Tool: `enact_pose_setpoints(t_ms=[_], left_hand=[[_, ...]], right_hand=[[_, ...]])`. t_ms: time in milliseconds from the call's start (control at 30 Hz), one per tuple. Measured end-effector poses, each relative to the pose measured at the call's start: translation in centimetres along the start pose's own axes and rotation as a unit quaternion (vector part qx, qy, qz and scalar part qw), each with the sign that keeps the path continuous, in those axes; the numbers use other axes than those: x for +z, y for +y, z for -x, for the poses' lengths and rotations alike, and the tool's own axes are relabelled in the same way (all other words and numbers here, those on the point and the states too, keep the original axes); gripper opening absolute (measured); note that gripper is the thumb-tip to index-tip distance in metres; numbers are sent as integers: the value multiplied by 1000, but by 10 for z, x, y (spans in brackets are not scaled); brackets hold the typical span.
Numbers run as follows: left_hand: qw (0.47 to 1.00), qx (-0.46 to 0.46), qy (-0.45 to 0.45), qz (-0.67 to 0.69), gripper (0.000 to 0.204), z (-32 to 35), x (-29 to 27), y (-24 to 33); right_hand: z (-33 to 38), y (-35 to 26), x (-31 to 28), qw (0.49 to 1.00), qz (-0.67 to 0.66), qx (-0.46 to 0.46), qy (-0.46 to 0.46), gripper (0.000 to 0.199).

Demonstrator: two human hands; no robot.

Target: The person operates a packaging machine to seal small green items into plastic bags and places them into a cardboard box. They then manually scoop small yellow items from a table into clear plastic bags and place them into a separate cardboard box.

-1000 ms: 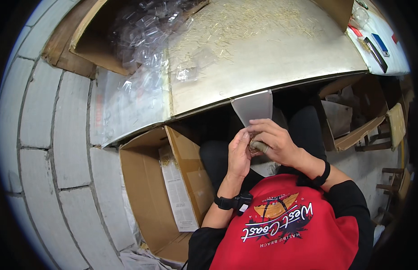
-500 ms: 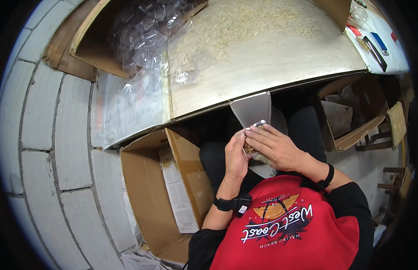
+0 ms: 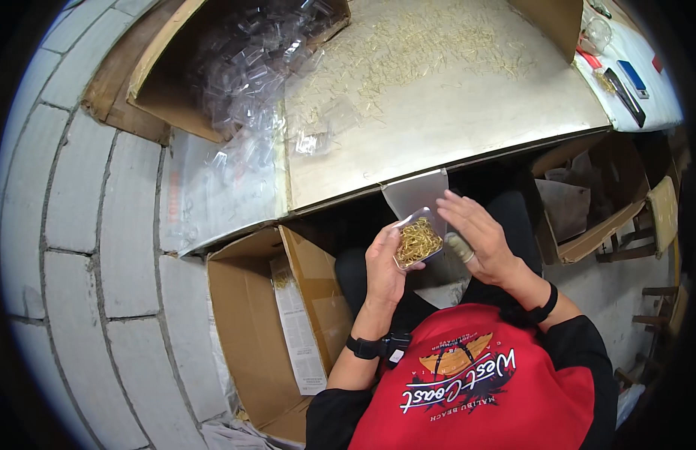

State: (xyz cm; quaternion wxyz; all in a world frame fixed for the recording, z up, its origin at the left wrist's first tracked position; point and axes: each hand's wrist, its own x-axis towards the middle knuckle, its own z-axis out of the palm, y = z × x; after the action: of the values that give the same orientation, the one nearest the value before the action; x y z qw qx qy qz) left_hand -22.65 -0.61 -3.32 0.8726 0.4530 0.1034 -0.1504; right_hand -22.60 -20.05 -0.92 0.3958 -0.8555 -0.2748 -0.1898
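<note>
My left hand (image 3: 384, 264) grips a small clear plastic box (image 3: 418, 243) by its side, thumb on the near rim. Thin gold-coloured metal pieces, like little hooks or pins, fill it; their exact kind is too small to tell. To the right of the box, apart from it, my right hand (image 3: 479, 236) is raised with its fingers stretched out and nothing in it. A pale wrap (image 3: 460, 247) covers its thumb. Just beyond both hands, a whitish translucent sheet or chute (image 3: 415, 193) hangs from the table edge.
Loose gold pieces (image 3: 430, 52) lie scattered over the tabletop (image 3: 438, 112). Clear plastic boxes (image 3: 250, 90) spill from a cardboard box (image 3: 164, 82) at the far left. Open cartons stand below the table, one left (image 3: 247, 330) and one right (image 3: 599, 225). A black-handled tool (image 3: 625, 99) lies far right.
My right hand has lifted off the box and moved right, its fingers opening out. The box, still in my left hand, now shows its gold contents uncovered.
</note>
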Motion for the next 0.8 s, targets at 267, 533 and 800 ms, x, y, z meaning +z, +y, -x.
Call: enact_pose_setpoints(t_ms=[267, 533, 800], left_hand=[[999, -1, -4, -46, 25, -6, 4, -2], [997, 10, 19, -67, 26, 10, -2, 95], [963, 195, 167, -81, 19, 58, -106, 192]], right_hand=[[0, -4, 1, 999, 1, -44, -30, 41], [-7, 13, -5, 992, -70, 73, 82, 32], [-4, 0, 23, 994, -74, 69, -41, 36]])
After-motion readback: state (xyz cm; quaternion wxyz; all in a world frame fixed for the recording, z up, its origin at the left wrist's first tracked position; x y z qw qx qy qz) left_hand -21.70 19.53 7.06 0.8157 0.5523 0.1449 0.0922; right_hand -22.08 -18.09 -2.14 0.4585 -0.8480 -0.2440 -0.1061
